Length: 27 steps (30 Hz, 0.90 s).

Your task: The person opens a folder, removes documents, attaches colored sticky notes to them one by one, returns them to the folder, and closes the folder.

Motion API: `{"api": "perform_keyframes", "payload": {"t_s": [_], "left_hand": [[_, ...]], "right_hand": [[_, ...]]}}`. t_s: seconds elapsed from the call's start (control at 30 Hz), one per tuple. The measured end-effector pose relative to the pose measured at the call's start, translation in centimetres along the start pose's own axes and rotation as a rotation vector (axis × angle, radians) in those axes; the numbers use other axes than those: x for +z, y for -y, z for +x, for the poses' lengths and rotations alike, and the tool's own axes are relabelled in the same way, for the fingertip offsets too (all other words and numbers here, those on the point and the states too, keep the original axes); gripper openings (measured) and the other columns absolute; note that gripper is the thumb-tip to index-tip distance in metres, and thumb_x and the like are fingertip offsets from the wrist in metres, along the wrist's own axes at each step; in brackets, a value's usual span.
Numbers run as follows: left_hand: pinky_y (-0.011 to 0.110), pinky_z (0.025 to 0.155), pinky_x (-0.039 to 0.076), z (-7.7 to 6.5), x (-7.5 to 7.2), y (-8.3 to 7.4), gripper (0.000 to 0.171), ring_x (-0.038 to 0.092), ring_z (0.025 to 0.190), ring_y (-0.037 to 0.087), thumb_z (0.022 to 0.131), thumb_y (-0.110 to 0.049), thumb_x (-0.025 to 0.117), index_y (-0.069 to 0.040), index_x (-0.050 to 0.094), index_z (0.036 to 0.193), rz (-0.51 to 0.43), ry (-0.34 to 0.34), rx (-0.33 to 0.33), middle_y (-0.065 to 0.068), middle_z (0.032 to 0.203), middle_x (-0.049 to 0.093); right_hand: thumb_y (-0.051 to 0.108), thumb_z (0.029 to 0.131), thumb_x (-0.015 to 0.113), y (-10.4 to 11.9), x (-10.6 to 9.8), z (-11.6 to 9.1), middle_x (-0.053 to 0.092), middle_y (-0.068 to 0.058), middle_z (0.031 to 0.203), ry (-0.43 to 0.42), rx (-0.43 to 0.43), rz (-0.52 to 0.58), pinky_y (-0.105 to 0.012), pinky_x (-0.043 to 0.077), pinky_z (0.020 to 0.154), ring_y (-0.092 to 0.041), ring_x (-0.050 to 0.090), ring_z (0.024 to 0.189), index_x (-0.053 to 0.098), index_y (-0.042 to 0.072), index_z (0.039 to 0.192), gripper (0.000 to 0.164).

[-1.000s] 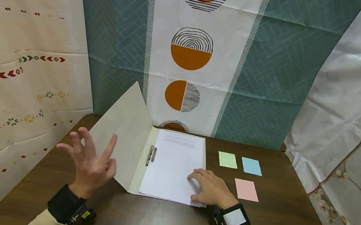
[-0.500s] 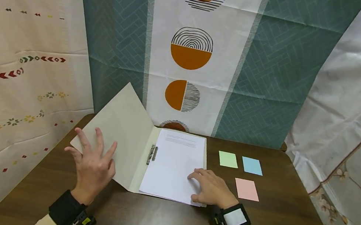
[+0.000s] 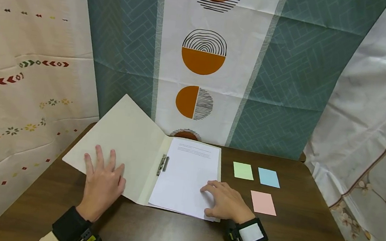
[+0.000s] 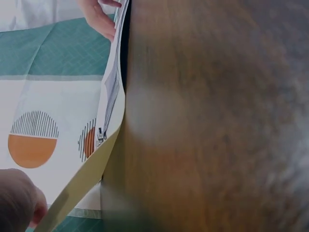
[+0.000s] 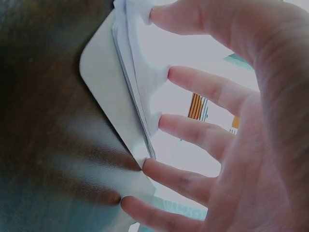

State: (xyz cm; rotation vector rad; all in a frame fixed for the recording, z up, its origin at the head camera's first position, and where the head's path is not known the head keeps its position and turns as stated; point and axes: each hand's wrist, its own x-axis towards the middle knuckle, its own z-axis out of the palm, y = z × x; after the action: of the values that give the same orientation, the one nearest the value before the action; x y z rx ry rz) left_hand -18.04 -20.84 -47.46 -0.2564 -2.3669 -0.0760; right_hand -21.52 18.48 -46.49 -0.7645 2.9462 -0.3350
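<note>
A cream file folder (image 3: pixel 120 132) lies opened on the table, its left cover raised at a slant. White printed paper (image 3: pixel 186 183) sits on the right side, beside a metal clip (image 3: pixel 162 165) near the spine. Against the inner face of the cover, my left hand (image 3: pixel 101 185) rests with fingers spread and straight. My right hand (image 3: pixel 228 202) rests at the lower right of the paper; in the right wrist view its fingertips (image 5: pixel 166 122) touch the sheets and the folder's edge. Neither hand grasps anything.
Green (image 3: pixel 243 170), blue (image 3: pixel 269 177) and pink (image 3: pixel 263 203) sticky notes lie on the brown table (image 3: pixel 301 236) right of the folder. A patterned curtain (image 3: pixel 289 88) hangs behind the table's back edge, with pale cloths at both sides.
The folder's left cover has swung lower to the left. My left hand has come down onto it, its fingers moving closer together. The right hand and the paper have stayed put.
</note>
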Motion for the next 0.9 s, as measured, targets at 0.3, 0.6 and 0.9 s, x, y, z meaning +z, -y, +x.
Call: {"api": "perform_keyframes", "payload": {"t_s": [0.3,0.6,0.9], "left_hand": [[0.084,0.105,0.025,-0.5,0.6,-0.5,0.021,0.054,0.131,0.053,0.078,-0.012,0.073,-0.006,0.079,0.097,-0.111,0.09,-0.008,0.03,0.127,0.067],[0.094,0.095,0.011,-0.7,1.3,-0.8,0.012,0.058,0.125,0.05,0.077,-0.008,0.076,-0.011,0.078,0.089,-0.207,0.21,-0.075,0.026,0.122,0.071],[0.095,0.087,0.018,-0.3,1.5,-0.8,0.015,0.058,0.125,0.05,0.08,-0.016,0.077,-0.011,0.077,0.094,-0.238,0.344,-0.163,0.026,0.124,0.07]], "right_hand": [[0.039,0.073,0.083,0.0,0.0,0.0,0.057,-0.001,0.147,0.004,-0.001,-0.009,-0.055,0.051,0.093,-0.031,0.056,0.13,0.065,0.031,0.125,0.056],[0.039,0.074,0.083,0.0,0.1,-0.1,0.056,-0.004,0.149,0.004,-0.01,-0.001,-0.059,0.051,0.093,-0.034,0.054,0.133,0.065,0.031,0.125,0.055],[0.039,0.074,0.083,-0.1,-0.1,-0.2,0.056,-0.002,0.149,0.003,-0.013,-0.01,-0.059,0.051,0.094,-0.032,0.055,0.132,0.064,0.03,0.126,0.056]]}}
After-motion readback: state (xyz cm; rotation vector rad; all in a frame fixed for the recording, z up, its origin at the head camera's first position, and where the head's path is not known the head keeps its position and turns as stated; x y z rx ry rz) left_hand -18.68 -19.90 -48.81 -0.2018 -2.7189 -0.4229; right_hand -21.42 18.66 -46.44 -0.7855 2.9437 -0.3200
